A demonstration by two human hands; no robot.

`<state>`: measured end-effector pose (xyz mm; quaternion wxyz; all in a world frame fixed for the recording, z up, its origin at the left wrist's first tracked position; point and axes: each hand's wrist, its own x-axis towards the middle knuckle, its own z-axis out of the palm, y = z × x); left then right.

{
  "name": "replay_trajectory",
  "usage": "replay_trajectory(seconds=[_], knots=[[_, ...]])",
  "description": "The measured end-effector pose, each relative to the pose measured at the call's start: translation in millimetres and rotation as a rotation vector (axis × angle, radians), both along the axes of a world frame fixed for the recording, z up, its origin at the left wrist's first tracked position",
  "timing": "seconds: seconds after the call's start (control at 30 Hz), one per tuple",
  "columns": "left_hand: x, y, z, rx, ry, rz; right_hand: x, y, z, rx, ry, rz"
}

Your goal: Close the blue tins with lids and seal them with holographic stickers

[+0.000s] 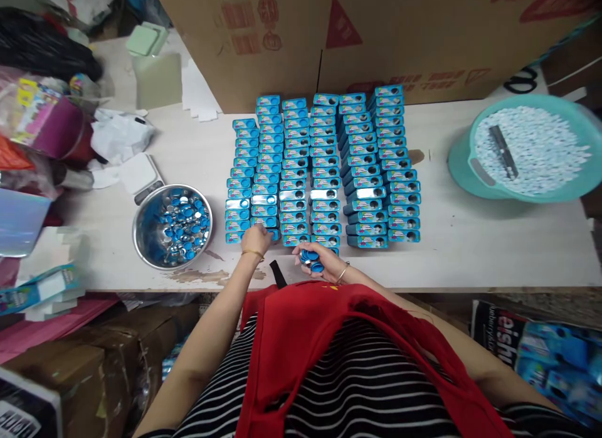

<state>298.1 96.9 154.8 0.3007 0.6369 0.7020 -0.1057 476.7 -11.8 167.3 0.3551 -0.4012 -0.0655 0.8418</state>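
Observation:
Upright small blue boxes (pixel 295 174) stand in several columns on the table, many showing a dark round hole on top. In the left columns blue discs fill the holes. My left hand (pixel 256 238) is closed over the near end of the second column from the left, fingertips at a box there; anything between them is hidden. My right hand (pixel 328 263), palm up and cupped, holds several round blue-and-silver caps (pixel 310 257) just in front of the middle columns. To the left, a steel bowl (pixel 140 237) contains many more such caps.
A teal tub (pixel 463 168) of small white pieces, with a dark tool (pixel 503 150) on them, stands at the right. Behind the boxes rises a large carton (pixel 399 42). A small white scale (pixel 140 174) touches the bowl's far side; bags (pixel 120 133) crowd the left.

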Motion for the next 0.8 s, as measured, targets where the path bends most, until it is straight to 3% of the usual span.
replay_trajectory(seconds=[0.2,0.37,0.43,0.5,0.6,0.7,0.8], knots=[[8,30,3.3,-0.223,0.222,-0.120,5,-6,7.3,0.035,-0.006,0.031],[9,21,11.0,-0.117,0.249,-0.180,1,-4,4.9,0.005,-0.072,0.016],[16,4,18.5,-0.013,0.094,-0.215,0,-4,4.2,-0.027,-0.116,0.006],[27,-17,25.3,0.039,-0.202,-0.264,-2,-5,4.4,-0.058,-0.161,0.012],[45,-49,29.3,-0.002,-0.579,-0.333,-2,-8,5.3,-0.093,-0.199,0.007],[58,-67,24.9,-0.068,-0.671,-0.290,0,-11,5.1,-0.121,-0.142,0.000],[63,-68,17.3,-0.086,-0.731,-0.145,9,-12,2.5,-0.151,-0.081,-0.009]])
